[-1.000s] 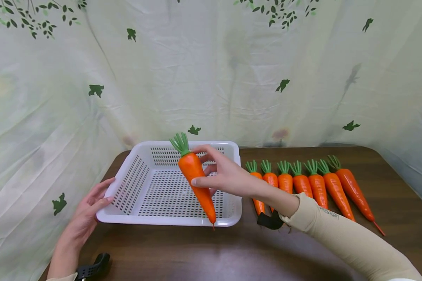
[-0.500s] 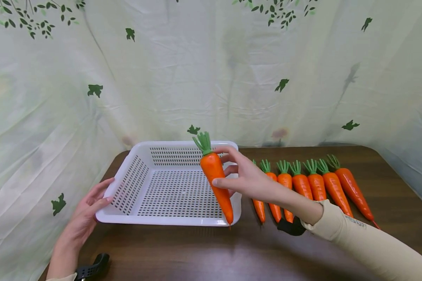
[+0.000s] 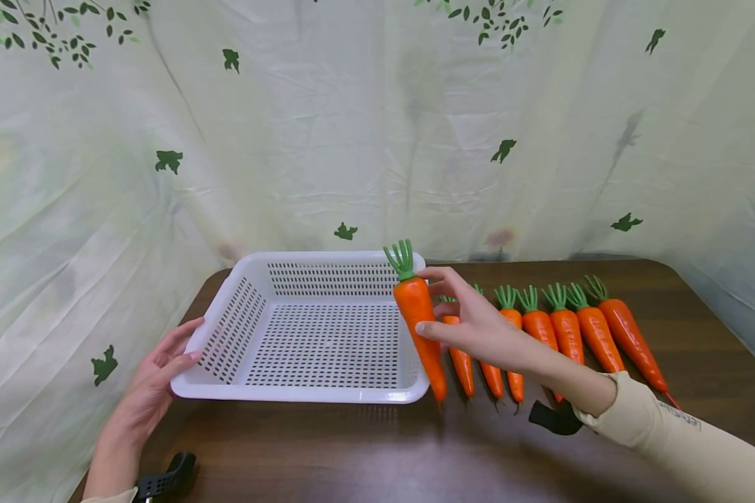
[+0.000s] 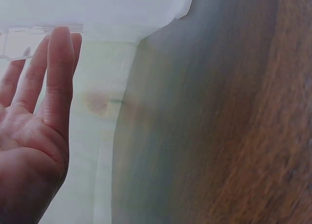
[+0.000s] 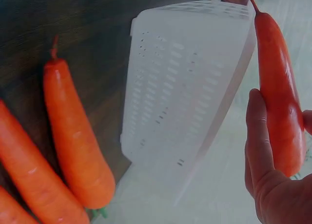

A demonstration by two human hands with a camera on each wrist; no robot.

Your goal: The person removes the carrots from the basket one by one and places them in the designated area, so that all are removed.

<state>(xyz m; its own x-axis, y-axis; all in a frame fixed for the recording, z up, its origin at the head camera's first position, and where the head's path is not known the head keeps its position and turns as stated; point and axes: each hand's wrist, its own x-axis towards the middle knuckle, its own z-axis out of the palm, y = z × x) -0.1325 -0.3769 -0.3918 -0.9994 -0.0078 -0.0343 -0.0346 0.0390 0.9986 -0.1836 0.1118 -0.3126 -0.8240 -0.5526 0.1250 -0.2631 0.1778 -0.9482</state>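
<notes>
My right hand (image 3: pixel 472 318) pinches an orange carrot (image 3: pixel 420 332) with green tops, thumb on one side and fingers on the other. The carrot is held up, tip down, over the right rim of a white perforated basket (image 3: pixel 302 396). In the right wrist view the same carrot (image 5: pixel 280 87) rises from the fingers beside the basket wall (image 5: pixel 170 77). My left hand (image 3: pixel 147 388) touches the basket's left side with thumb and fingertips. The left wrist view shows that hand's fingers (image 4: pixel 59 82) fairly straight, their tips at the basket. No carrot shows inside the basket.
Several more carrots (image 3: pixel 569 335) lie in a row on the brown wooden table (image 3: pixel 327 454), right of the basket, tops toward the back. A pale curtain (image 3: pixel 352 140) with leaf prints hangs behind the table. A black strap (image 3: pixel 166 478) is at the left wrist.
My right hand has moved right with the carrot, from above the basket's inside to its right rim. The left hand and the basket have stayed in place.
</notes>
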